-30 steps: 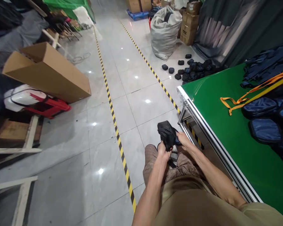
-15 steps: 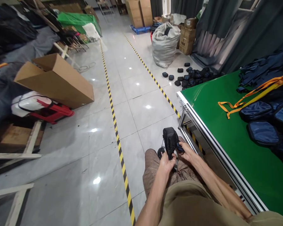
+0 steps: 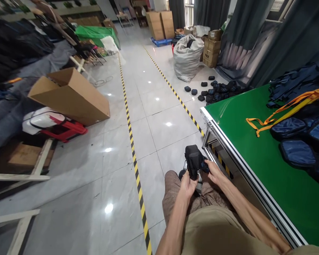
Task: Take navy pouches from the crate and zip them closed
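Both my hands hold a small black fabric pouch (image 3: 193, 160) above my knees. My left hand (image 3: 188, 184) grips its lower edge with fingers closed. On the pouch's right side, my right hand (image 3: 212, 171) pinches it. I sit beside a green-topped table (image 3: 255, 141) that stands to my right. On that table lie several dark blue pouches (image 3: 297, 152) and an orange strap (image 3: 279, 109).
A pile of small black pouches (image 3: 215, 90) lies on the tiled floor near a large grey sack (image 3: 187, 56). An open cardboard box (image 3: 71, 95) and a red and white object (image 3: 53, 124) sit to the left. Yellow-black tape lines (image 3: 134, 159) run along the floor.
The pouch went from loose and crumpled to a compact upright shape between my hands. The head camera tilted up, showing more of the room's far end.
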`<state>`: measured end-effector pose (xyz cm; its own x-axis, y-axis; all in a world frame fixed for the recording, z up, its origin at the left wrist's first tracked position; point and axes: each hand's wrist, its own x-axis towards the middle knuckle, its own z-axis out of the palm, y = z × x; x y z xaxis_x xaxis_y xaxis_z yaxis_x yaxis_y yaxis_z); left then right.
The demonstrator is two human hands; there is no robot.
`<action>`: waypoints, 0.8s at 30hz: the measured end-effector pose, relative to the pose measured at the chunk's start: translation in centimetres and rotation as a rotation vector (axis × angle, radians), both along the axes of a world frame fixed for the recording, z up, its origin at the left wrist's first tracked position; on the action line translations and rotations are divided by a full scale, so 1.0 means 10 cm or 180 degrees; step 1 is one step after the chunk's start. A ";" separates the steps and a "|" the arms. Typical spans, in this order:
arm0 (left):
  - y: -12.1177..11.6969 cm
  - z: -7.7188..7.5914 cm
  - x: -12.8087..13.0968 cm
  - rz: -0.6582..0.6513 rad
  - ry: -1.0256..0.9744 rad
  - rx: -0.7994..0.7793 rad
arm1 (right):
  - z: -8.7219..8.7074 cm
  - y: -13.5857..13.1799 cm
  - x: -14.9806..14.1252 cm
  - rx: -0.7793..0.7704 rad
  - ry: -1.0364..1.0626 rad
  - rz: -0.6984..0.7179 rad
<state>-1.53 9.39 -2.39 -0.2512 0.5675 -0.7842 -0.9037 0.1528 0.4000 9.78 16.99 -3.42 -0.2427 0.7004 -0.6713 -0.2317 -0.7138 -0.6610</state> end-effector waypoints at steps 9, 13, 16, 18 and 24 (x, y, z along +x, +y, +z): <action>-0.40 0.79 -0.79 0.0145 0.2557 0.0748 | 1.00 0.19 0.05 0.2414 -0.0836 0.1270; -0.64 0.97 -0.59 -0.0870 0.3112 0.0957 | 1.08 -0.05 0.10 0.3184 -0.1063 0.1974; -0.77 0.76 -0.24 -0.1342 0.3280 0.0967 | 0.99 -0.19 0.24 0.3570 -0.1230 0.2385; -0.86 0.51 -0.04 -0.1421 0.3327 0.0947 | 0.91 -0.26 0.37 0.3599 -0.1371 0.2638; -1.08 -0.03 0.19 -0.1577 0.2859 0.0904 | 0.60 -0.41 0.67 0.2843 -0.1067 0.3459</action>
